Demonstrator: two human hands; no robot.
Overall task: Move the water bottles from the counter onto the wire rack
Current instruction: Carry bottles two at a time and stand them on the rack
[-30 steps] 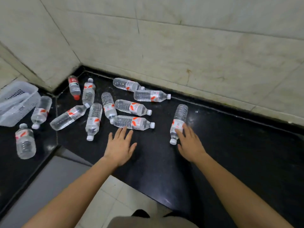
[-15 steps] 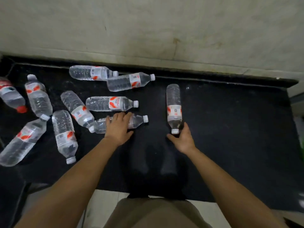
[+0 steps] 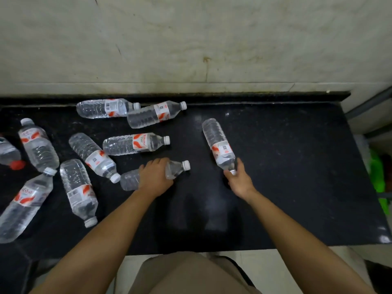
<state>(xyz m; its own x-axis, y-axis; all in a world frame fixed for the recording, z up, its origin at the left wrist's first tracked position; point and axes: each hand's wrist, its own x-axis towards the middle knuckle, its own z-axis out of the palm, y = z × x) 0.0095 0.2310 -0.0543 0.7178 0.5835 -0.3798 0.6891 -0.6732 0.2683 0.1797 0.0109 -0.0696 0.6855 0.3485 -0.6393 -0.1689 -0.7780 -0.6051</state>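
A person's left hand (image 3: 156, 180) clamps one water bottle (image 3: 176, 169) lying on the black desk (image 3: 286, 166); the right hand (image 3: 239, 181) pinches another bottle (image 3: 220, 145) by its cap, a hold likely to slip.

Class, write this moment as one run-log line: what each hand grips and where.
left hand: grip on lying bottle | right hand: grip at cap end of separate bottle | both on counter | rack: unseen
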